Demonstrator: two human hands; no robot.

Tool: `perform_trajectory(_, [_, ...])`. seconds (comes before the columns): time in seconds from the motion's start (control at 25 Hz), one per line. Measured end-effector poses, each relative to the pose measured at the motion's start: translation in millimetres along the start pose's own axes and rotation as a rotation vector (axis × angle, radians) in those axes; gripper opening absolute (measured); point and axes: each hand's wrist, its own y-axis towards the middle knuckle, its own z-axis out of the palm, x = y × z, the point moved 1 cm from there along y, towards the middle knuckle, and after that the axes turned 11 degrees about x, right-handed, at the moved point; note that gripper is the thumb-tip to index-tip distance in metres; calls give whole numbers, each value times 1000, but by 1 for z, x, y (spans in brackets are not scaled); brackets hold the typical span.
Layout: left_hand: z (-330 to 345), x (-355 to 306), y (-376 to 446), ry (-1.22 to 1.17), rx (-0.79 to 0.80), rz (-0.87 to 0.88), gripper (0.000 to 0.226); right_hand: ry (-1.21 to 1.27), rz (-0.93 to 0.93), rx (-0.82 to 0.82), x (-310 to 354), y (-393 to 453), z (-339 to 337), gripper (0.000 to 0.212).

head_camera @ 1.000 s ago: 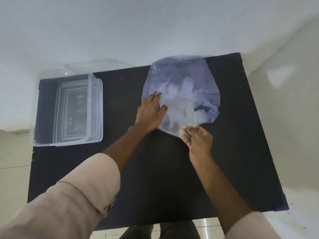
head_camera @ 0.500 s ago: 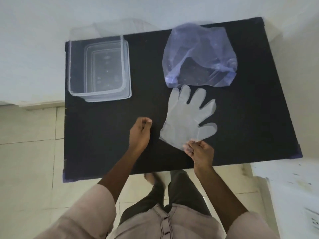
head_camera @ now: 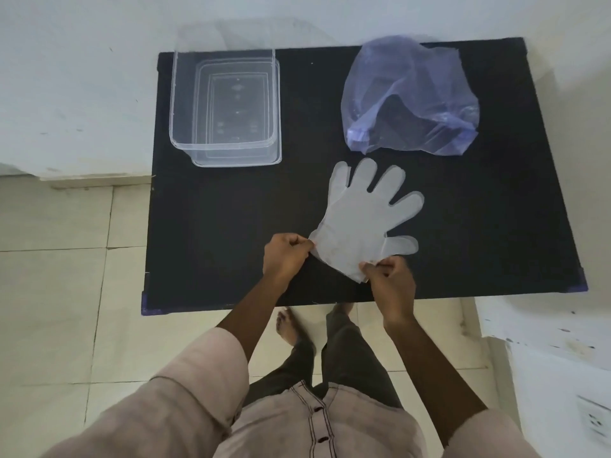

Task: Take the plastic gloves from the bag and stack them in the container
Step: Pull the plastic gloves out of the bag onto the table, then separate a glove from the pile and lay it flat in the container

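A translucent white plastic glove (head_camera: 363, 214) lies flat on the black table (head_camera: 215, 242), fingers pointing away from me. My left hand (head_camera: 286, 256) pinches the left corner of its cuff. My right hand (head_camera: 390, 280) pinches the right corner of the cuff. The bluish plastic bag (head_camera: 410, 94) lies crumpled at the far right of the table, just beyond the glove's fingertips. A clear rectangular container (head_camera: 224, 107) stands at the far left of the table with nothing visible inside.
A clear lid (head_camera: 238, 36) leans behind the container against the white wall. The table's near edge is just below my hands, with tiled floor (head_camera: 66, 276) to the left. A white ledge with a wall socket (head_camera: 591, 421) is at the right.
The glove came out of the bag and now lies flat nearer to me. My left hand moved right and took hold of the cuff. The view pulled back from the table.
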Motion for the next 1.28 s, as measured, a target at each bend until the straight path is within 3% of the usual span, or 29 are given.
perform_trajectory(0.08, [-2, -9, -1, -40, 6, 3, 15, -268, -200, -130, 4, -5, 1, 52])
perform_trajectory(0.2, [-3, -23, -6, -93, 17, 1, 14, -593, -540, -93, 20, -6, 27, 62])
perform_trajectory(0.32, [-3, -39, -13, -146, 63, -21, 16, -831, -530, -20, 37, 3, 53, 67])
perform_trajectory(0.44, [-2, -43, -16, -214, 37, 85, 21, -852, -480, -39, 38, 16, 54, 42])
perform_trajectory(0.48, [-1, -36, -17, -94, -47, 189, 24, -799, -475, -50, 38, 19, 50, 33])
perform_trajectory(0.56, [10, -9, -24, 401, -225, 450, 32, -677, -463, -66, 38, 23, 41, 24])
perform_trajectory(0.64, [32, 25, -27, 838, -154, 629, 51, -587, -471, -75, 39, 26, 31, 22])
perform_trajectory(0.72, [48, 49, -19, 1097, -20, 695, 65, -553, -495, -70, 43, 28, 22, 23])
perform_trajectory(0.84, [54, 55, -1, 1204, 104, 599, 75, -585, -574, -41, 53, 35, 4, 18])
perform_trajectory(1.12, [51, 50, -4, 1239, 115, 583, 82, -685, -633, -188, 136, 58, -91, 13])
perform_trajectory(1.28, [46, 33, -10, 1304, 248, 476, 81, -783, -736, -151, 182, 49, -133, 12])
